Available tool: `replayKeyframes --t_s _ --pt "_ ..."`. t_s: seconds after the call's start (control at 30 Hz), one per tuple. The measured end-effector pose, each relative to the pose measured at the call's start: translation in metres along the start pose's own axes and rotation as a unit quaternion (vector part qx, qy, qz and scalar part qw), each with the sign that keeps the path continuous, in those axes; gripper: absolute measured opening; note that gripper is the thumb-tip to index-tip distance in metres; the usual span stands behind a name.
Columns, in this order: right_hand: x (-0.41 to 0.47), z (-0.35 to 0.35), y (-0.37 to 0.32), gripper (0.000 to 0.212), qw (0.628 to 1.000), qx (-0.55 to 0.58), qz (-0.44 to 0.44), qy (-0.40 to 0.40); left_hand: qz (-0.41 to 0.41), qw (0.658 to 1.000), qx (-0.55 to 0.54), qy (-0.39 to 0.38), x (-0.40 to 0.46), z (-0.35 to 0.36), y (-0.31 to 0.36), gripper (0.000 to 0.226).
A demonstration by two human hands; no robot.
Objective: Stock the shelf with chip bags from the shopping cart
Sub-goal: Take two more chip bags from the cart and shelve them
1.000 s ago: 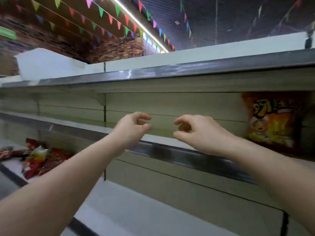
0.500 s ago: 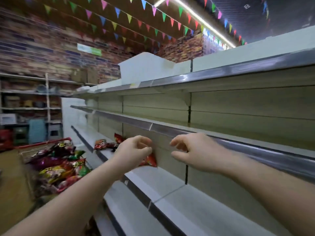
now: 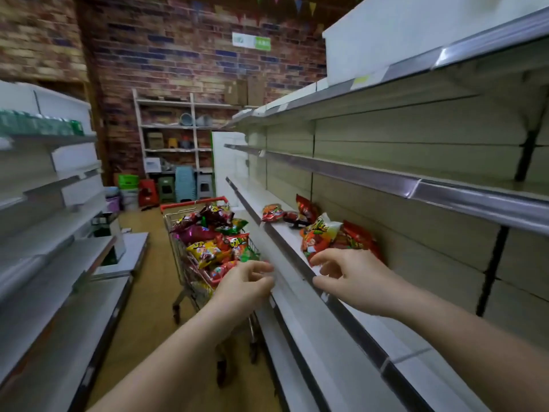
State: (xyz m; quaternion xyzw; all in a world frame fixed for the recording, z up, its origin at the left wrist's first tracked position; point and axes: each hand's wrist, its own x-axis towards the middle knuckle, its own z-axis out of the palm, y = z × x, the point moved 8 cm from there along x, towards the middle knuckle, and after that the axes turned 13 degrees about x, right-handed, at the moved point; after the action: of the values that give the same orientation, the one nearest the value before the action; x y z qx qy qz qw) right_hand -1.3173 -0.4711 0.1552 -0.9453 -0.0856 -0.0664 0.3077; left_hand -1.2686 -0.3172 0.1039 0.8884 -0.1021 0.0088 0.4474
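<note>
A red-handled wire shopping cart [image 3: 175, 224] stands in the aisle, piled with colourful chip bags [image 3: 212, 239]. On the middle shelf [image 3: 285, 236] to the right lie several red and orange chip bags [image 3: 319, 233], some leaning on the back panel. My left hand [image 3: 243, 282] hovers over the near end of the cart, fingers loosely curled, holding nothing. My right hand [image 3: 353, 278] is over the shelf's front edge, just in front of the nearest bags, fingers spread and empty.
Long shelves [image 3: 416, 185] run along the right, one above and two below the stocked one. Another shelf unit [image 3: 53, 221] lines the left of the aisle. Stools and tubs [image 3: 166, 188] stand before a brick wall and a rack at the far end.
My view has swung left from the shelf face down the aisle, bringing the cart into sight. Both empty hands have dropped lower toward the cart and shelf edge, and the right hand's fingers have spread.
</note>
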Motion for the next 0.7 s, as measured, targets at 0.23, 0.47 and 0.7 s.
replayKeyframes --t_s 0.23,0.47,0.7 --pt "0.112 0.044 0.046 0.039 0.996 0.075 -0.033 -0.042 -0.092 0.993 -0.031 0.070 0.078 -0.003 -0.060 0.025" --pt "0.214 0.099 0.065 0.038 0.986 0.128 -0.026 -0.100 -0.155 0.977 -0.088 0.119 0.138 -0.016 -0.116 0.022" --pt "0.321 0.167 0.060 0.034 0.980 0.146 -0.019 -0.137 -0.192 0.967 -0.108 0.129 0.221 -0.044 -0.194 0.022"
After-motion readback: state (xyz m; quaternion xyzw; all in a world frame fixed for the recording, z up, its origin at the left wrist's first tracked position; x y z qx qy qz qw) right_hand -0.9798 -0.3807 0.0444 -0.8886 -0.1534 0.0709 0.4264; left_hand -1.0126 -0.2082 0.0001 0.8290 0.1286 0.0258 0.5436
